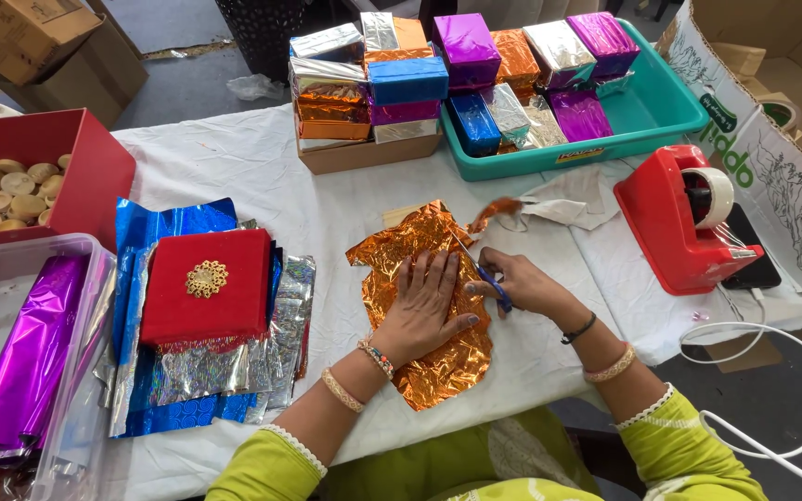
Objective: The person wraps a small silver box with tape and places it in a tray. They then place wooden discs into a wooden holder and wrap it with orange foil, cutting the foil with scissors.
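She sits at a white-clothed table [234,158] with her left hand [427,301] pressed flat, fingers spread, on a crinkled orange foil sheet [433,371] that lies right in front of her. Her right hand [523,286] is closed around blue-handled scissors [486,274], the blades pointing up toward the sheet's far edge, where a loose orange scrap [497,211] curls away. The two hands lie close together, nearly touching.

Judging by the table, a good deal of wrapping looks done: about a dozen foil-covered boxes, perhaps more, are stacked between a cardboard tray [368,153] and a teal plastic tub [661,116]. The sheet under her hand seems only at the cutting stage, and I see no box on it.

To her left lies one red box lid [204,288] with a gold ornament, resting on a fanned stack of blue and silver foil sheets [169,227]; I cannot count them. One purple foil roll [25,357] lies in a clear bin, and one red tape dispenser [675,223] stands at her right.
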